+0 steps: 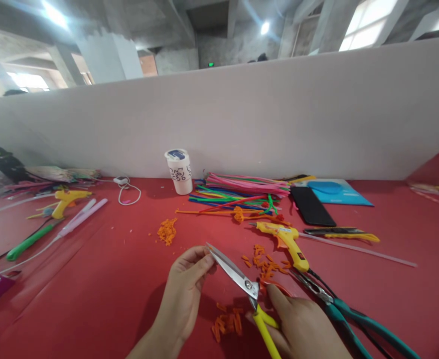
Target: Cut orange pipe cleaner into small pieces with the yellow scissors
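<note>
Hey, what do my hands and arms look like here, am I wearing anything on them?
Both bare. The left hand shows no glove, ring or watch, and the left forearm has no sleeve down to the picture's edge. The right hand is ungloved and ringless too; its wrist is cut off by the frame.

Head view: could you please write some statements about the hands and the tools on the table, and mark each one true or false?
1. The right hand holds the scissors. True.
2. The left hand grips the glue gun. False: its fingers are at the scissors' tip, and the glue gun lies on the table.
3. The table is blue. False: it is red.
4. Orange pieces lie between the hands. True.
5. The white cup lies on its side. False: it stands upright.
</note>
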Motion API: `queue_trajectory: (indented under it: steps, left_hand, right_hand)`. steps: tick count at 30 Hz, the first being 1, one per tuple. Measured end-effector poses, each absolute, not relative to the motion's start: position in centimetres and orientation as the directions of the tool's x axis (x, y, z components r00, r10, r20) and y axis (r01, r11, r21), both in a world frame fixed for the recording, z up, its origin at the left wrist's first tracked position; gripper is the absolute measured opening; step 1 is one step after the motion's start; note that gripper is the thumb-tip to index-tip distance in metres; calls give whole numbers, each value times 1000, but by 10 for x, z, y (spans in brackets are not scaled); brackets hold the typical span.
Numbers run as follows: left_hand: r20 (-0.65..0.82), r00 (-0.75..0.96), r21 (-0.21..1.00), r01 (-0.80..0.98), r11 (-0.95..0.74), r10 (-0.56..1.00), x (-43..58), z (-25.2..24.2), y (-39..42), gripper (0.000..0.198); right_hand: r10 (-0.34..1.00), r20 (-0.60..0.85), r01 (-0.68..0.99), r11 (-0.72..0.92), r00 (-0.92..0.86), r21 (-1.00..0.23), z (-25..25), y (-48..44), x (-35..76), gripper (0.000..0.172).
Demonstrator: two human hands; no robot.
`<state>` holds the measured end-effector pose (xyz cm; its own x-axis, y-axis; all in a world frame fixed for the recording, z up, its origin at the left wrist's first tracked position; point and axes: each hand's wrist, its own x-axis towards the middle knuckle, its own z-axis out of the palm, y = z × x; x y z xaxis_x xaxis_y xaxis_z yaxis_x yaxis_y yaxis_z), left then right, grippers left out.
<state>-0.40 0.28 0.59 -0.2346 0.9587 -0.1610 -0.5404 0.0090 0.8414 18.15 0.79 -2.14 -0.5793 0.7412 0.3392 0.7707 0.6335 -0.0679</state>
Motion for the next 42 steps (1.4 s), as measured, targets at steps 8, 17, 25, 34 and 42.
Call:
queue_trajectory:
  steps: [8,17,25,34,42]
  left_hand:
    - [-166,-249,851,-525,11,954,-5,6,3,3]
    - [-358,260,811,-389,436,897,15,6,-12,8]
    - [-370,274,882,-196,428,888,21,3,-13,10]
    - [-171,-39,985,-9,171,985,22,8,-14,4]
    - [-139,-301,941,-336,32,944,-1,10,-1,7]
  right_hand:
    - [833,197,805,551,-517,-220,-20,9,182,13]
    - [921,-214,324,-104,-326,-940,0,5,168,24]
    - [897,-290,276,-202,-333,-940,11,2,165,17]
    - [938,1,455,170,-347,-874,-1,4,173,19]
    - [917,40,779,359,-396,-513,2,5,182,25]
